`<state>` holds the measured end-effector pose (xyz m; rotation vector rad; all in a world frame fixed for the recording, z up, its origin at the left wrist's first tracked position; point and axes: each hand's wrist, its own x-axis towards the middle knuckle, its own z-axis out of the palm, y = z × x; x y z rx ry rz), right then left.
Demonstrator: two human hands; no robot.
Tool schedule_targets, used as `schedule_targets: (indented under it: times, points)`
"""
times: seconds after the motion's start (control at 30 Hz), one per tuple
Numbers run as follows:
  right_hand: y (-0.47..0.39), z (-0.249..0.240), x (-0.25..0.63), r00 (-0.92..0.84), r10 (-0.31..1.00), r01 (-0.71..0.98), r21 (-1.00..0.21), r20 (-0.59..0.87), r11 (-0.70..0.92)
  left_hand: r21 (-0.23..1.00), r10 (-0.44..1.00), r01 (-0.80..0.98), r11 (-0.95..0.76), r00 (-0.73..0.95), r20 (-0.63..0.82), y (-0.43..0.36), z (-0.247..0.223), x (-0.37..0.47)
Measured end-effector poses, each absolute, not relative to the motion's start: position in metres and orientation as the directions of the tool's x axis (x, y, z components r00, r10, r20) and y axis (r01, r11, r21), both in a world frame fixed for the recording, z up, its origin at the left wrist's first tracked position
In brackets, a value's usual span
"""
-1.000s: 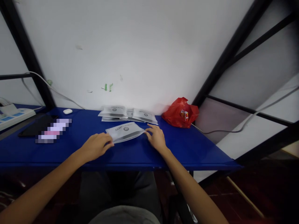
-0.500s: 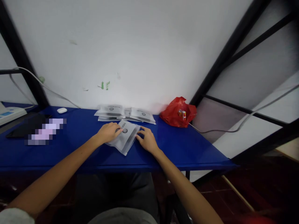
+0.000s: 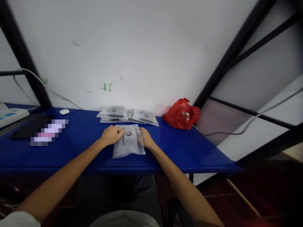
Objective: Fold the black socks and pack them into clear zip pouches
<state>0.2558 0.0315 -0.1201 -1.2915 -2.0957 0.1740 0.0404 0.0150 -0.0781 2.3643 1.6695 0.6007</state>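
Here's the loose zip pouch (image 3: 130, 143), lying face up near the front edge of the blue desk (image 3: 187, 153), around the middle of its length. Its longer way seems to run from the desk's back edge towards the front, though the slant of the view makes that hard to judge. The zip side faces the desk's right end, slider at the near right corner, and the printed word reads from back to front, letter tops to the right, with the round logo on that side too. The left hand (image 3: 112, 135) has the far left part in a narrow grip, thumb flat on top, fingers curled at the edge. Over on the zip side is the right hand (image 3: 146, 138), partly seen through the cloudy film; whether it's inside the mouth or underneath, and how tightly it grips, I cannot tell. Behind, along the back edge, sits a low pile of similar pouches (image 3: 113, 111), printed sides up. A crumpled red bag (image 3: 177, 113) stands to their right, by the back right corner, while a small white case (image 3: 64, 112) lies near the back edge on the left.
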Motion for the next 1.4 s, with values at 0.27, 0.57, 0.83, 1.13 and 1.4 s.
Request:
schedule_targets:
  times: [0.27, 0.57, 0.83, 1.13, 1.4]
  points:
    - [0.032, -0.107, 0.256, -0.533, 0.767, 0.651, -0.406, 0.358, 0.642, 0.378, 0.965, 0.894, -0.243, 0.181, 0.192, 0.041, -0.092, 0.01]
    - [0.025, -0.109, 0.259, -0.296, 0.891, 0.791, -0.434, 0.345, 0.431, 0.426, 0.988, 0.892, -0.151, 0.129, 0.08, 0.038, -0.095, -0.002]
    - [0.02, -0.109, 0.288, -0.155, 0.91, 0.806, -0.484, 0.384, 0.342, 0.356, 0.987, 0.921, -0.161, 0.149, 0.061, 0.038, -0.09, -0.046]
    - [0.011, -0.106, 0.306, -0.087, 0.938, 0.83, -0.496, 0.337, 0.255, 0.203, 0.983, 0.97, -0.132, 0.102, 0.15, 0.048, -0.07, -0.079]
    - [0.006, -0.107, 0.3, -0.044, 0.939, 0.837, -0.501, 0.341, 0.221, -0.066, 0.882, 0.924, -0.376, 0.379, 0.281, -0.032, -0.086, 0.004]
